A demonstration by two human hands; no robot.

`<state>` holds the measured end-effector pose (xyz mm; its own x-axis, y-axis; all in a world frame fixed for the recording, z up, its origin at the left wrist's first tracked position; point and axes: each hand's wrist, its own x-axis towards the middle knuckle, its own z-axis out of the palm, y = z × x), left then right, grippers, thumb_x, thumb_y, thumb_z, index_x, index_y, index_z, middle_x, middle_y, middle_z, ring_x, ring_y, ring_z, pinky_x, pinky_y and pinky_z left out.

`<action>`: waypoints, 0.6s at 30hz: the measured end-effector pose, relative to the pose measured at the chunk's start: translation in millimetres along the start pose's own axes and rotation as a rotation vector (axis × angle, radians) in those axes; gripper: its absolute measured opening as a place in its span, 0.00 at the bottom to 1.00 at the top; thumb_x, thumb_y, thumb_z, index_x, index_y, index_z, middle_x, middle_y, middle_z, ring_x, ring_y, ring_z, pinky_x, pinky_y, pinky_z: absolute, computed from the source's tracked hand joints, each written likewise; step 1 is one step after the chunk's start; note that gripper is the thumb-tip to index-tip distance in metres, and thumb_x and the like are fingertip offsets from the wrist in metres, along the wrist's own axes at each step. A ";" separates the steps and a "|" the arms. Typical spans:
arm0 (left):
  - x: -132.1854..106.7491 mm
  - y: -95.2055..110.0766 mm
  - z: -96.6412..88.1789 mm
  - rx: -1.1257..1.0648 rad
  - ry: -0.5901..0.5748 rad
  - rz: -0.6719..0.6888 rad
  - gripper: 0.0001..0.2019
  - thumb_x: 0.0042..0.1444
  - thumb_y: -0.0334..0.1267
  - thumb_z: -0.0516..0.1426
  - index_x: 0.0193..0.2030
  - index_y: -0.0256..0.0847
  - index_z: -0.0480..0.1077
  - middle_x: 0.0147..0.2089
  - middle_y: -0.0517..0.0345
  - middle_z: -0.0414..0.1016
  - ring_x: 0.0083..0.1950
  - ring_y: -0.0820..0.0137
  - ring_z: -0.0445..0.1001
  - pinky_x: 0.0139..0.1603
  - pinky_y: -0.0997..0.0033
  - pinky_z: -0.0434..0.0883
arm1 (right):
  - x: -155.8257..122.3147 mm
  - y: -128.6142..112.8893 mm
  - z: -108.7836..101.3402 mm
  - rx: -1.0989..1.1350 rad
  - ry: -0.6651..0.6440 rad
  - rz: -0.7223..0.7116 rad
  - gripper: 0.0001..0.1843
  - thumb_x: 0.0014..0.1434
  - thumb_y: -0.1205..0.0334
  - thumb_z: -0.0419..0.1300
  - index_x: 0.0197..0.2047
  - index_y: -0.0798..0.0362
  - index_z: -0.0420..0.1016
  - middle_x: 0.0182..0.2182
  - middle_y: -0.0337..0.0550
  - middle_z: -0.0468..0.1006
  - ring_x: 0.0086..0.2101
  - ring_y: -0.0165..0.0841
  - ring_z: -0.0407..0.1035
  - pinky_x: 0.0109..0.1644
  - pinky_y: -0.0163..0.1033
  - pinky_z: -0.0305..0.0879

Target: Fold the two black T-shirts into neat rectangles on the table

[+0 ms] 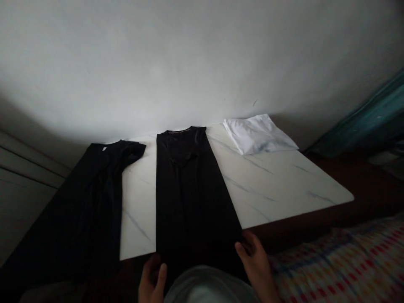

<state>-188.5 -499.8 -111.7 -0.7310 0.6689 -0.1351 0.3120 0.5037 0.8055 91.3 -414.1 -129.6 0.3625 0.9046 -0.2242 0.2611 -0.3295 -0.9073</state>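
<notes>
2 dark tops and 1 white folded cloth on the table

Your count: 1 black folded top (195, 198) mid-table, 1 dark short-sleeved T-shirt (94, 193) to its left, 1 folded white cloth (260, 134) to its right, all on 1 marble-patterned tabletop (284, 185). Both your hands reach forward, low, at the near edge: left hand (152, 280) by the black top's left side, right hand (257, 265) by its right. Thumbs stand apart from curled fingers; can't tell whether cloth is pinched. Neckline points toward the wall (189, 63); long axis runs from there toward you.
</notes>
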 end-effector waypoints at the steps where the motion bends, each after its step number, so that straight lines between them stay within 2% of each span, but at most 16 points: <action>1: -3.0 -1.1 3.0 -0.007 -0.031 0.002 0.25 0.50 0.64 0.55 0.37 0.43 0.74 0.37 0.52 0.81 0.40 0.55 0.80 0.39 0.59 0.77 | 3.3 -3.2 4.7 0.012 -0.057 0.002 0.29 0.44 0.39 0.68 0.42 0.52 0.76 0.43 0.53 0.82 0.41 0.47 0.77 0.45 0.47 0.74; 3: -12.9 4.6 2.1 0.011 -0.087 0.050 0.22 0.53 0.63 0.54 0.29 0.44 0.72 0.28 0.55 0.76 0.33 0.58 0.77 0.35 0.60 0.76 | 7.2 -14.7 8.1 -0.020 -0.143 -0.013 0.24 0.45 0.39 0.68 0.34 0.51 0.77 0.34 0.48 0.83 0.36 0.45 0.77 0.40 0.45 0.73; 5: -23.1 25.0 -3.3 0.007 -0.179 0.228 0.21 0.58 0.58 0.52 0.24 0.46 0.68 0.24 0.58 0.70 0.28 0.63 0.73 0.31 0.63 0.73 | 4.6 -27.3 2.4 -0.073 -0.187 -0.031 0.22 0.47 0.38 0.66 0.28 0.51 0.76 0.26 0.45 0.81 0.31 0.44 0.75 0.36 0.44 0.71; 7: -20.4 64.3 -3.1 -0.012 -0.325 0.503 0.17 0.63 0.51 0.51 0.27 0.47 0.70 0.28 0.57 0.72 0.31 0.64 0.73 0.34 0.65 0.73 | -2.3 -36.1 -8.7 -0.080 -0.221 -0.037 0.22 0.50 0.38 0.63 0.30 0.51 0.78 0.27 0.44 0.81 0.31 0.43 0.75 0.35 0.43 0.70; 9: 4.0 120.2 13.2 0.037 -0.487 0.758 0.14 0.66 0.46 0.49 0.37 0.48 0.73 0.36 0.54 0.76 0.39 0.64 0.75 0.41 0.66 0.74 | -8.5 -39.6 -18.8 -0.052 -0.266 -0.045 0.24 0.52 0.38 0.61 0.35 0.52 0.79 0.31 0.45 0.83 0.34 0.43 0.76 0.39 0.42 0.71; 11: 46.3 183.1 49.1 0.179 -0.592 0.989 0.15 0.68 0.42 0.47 0.47 0.48 0.74 0.47 0.51 0.77 0.49 0.63 0.74 0.52 0.62 0.72 | -11.2 -38.4 -23.3 -0.008 -0.294 -0.075 0.26 0.55 0.36 0.59 0.39 0.52 0.79 0.35 0.47 0.84 0.37 0.43 0.76 0.42 0.43 0.71; 14: 112.0 262.5 123.8 0.516 -0.762 1.342 0.16 0.65 0.37 0.51 0.57 0.49 0.71 0.60 0.51 0.73 0.60 0.60 0.69 0.60 0.57 0.67 | -10.5 -30.9 -19.1 0.036 -0.243 -0.125 0.28 0.58 0.36 0.54 0.42 0.53 0.78 0.40 0.49 0.83 0.40 0.43 0.76 0.46 0.43 0.72; 16: 140.0 294.0 168.2 0.685 -0.877 1.508 0.20 0.60 0.33 0.56 0.59 0.48 0.70 0.64 0.51 0.69 0.64 0.58 0.65 0.61 0.57 0.65 | -10.3 -25.7 -12.6 0.044 -0.198 -0.108 0.26 0.58 0.38 0.56 0.43 0.52 0.78 0.41 0.49 0.83 0.42 0.43 0.77 0.47 0.44 0.72; 18: 153.2 308.7 197.8 0.768 -1.022 1.582 0.20 0.56 0.33 0.60 0.56 0.46 0.72 0.61 0.51 0.71 0.62 0.60 0.67 0.59 0.61 0.65 | -11.8 -22.3 -6.8 0.049 -0.192 -0.055 0.22 0.53 0.45 0.63 0.44 0.52 0.77 0.41 0.48 0.84 0.43 0.44 0.77 0.48 0.44 0.73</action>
<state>-84.1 -133.7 2.2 0.8377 0.5297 -0.1328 0.5461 -0.8143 0.1968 87.3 -419.3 -104.3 0.1709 0.9573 -0.2331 0.2299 -0.2688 -0.9354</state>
